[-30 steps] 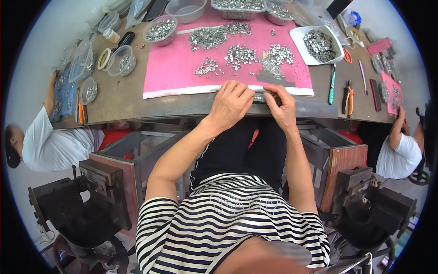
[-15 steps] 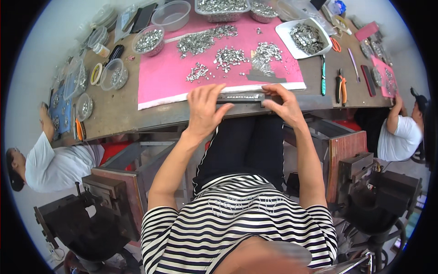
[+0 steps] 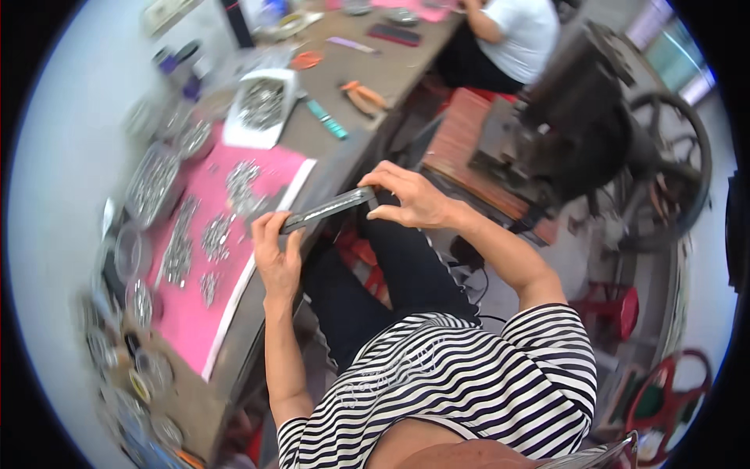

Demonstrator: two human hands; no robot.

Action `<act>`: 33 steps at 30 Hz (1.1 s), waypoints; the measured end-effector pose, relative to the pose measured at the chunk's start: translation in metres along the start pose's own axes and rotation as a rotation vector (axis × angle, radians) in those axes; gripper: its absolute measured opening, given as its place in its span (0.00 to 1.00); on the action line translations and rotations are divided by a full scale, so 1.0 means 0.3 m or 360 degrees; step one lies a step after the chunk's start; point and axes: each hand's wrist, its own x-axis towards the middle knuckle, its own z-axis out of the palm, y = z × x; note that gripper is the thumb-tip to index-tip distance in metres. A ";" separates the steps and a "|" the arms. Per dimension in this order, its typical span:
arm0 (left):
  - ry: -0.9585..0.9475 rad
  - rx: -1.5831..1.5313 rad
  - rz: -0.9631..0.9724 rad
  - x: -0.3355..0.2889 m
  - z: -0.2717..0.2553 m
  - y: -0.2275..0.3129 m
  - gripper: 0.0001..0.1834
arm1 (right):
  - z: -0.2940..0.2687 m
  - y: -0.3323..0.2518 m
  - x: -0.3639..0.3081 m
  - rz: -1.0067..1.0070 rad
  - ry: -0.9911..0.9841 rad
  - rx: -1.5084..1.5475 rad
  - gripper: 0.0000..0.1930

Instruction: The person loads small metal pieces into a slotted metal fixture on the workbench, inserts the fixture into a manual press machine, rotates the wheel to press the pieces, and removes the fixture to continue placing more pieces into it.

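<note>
A narrow dark metal bar (image 3: 328, 209), with a row of small silver pieces along its top, is held off the table's front edge above my lap. My left hand (image 3: 277, 256) grips its left end between thumb and fingers. At the other end, my right hand (image 3: 412, 197) pinches the bar in the same way. Beyond it, a pink cloth (image 3: 191, 336) with a white edge lies on the table. Several heaps of small silver metal pieces (image 3: 216, 237) are spread over the cloth.
A white tray (image 3: 233, 131) of silver pieces stands by the cloth, near a teal-handled tool (image 3: 326, 119) and orange-handled pliers (image 3: 365, 97). Plastic tubs (image 3: 131, 252) line the far side. To the right stands a dark machine (image 3: 582, 117) with a handwheel; a person (image 3: 519, 39) sits beyond.
My view and body have turned to the right. Both hands have lifted the bar away from the table edge and carried it round, still gripping its ends.
</note>
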 end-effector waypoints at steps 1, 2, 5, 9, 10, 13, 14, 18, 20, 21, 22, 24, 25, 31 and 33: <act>-0.0098 -0.0181 0.0034 0.058 0.087 0.050 0.16 | -0.085 0.005 -0.070 0.0128 0.0066 -0.0047 0.24; -0.0232 -0.0294 0.0143 0.116 0.189 0.112 0.15 | -0.176 0.003 -0.152 0.0235 0.0174 -0.0155 0.24; -0.0555 -0.0763 0.0067 0.221 0.535 0.212 0.22 | -0.366 -0.021 -0.375 0.0577 0.0482 -0.0393 0.23; -0.1015 -0.1135 -0.0140 0.319 0.928 0.343 0.24 | -0.490 0.001 -0.581 0.0949 0.0858 -0.0582 0.23; -0.1065 -0.1165 -0.0108 0.337 1.013 0.357 0.23 | -0.509 0.011 -0.604 0.1008 0.0918 -0.0617 0.23; -0.1129 -0.1277 -0.0181 0.391 1.213 0.388 0.21 | -0.508 0.062 -0.619 0.1068 0.1056 -0.0706 0.22; -0.1172 -0.1293 -0.0202 0.391 1.262 0.396 0.21 | -0.491 0.085 -0.621 0.1136 0.1114 -0.0697 0.23; -0.1316 -0.1438 -0.0271 0.401 1.364 0.437 0.20 | -0.452 0.129 -0.594 0.1145 0.1102 -0.0868 0.28; -0.1266 -0.1412 -0.0205 0.394 1.409 0.482 0.19 | -0.445 0.164 -0.570 0.1001 0.1056 -0.0990 0.29; -0.1258 -0.1364 -0.0229 0.391 1.414 0.506 0.19 | -0.439 0.176 -0.558 0.0942 0.1034 -0.1000 0.28; -0.1328 -0.1292 -0.0118 0.396 1.436 0.493 0.19 | -0.434 0.181 -0.543 0.0882 0.1012 -0.1012 0.28; -0.1353 -0.1218 -0.0101 0.399 1.429 0.489 0.19 | -0.426 0.187 -0.532 0.0830 0.1026 -0.1012 0.26; -0.1388 -0.1258 -0.0106 0.399 1.447 0.469 0.20 | -0.424 0.188 -0.530 0.0792 0.1027 -0.1047 0.25; -0.1423 -0.1205 0.0071 0.334 1.409 0.505 0.26 | -0.508 0.001 -0.646 0.0792 0.0841 -0.1257 0.23; -0.1483 -0.1135 0.0086 0.351 1.302 0.490 0.29 | -0.614 -0.204 -0.650 0.0637 0.1012 -0.1575 0.23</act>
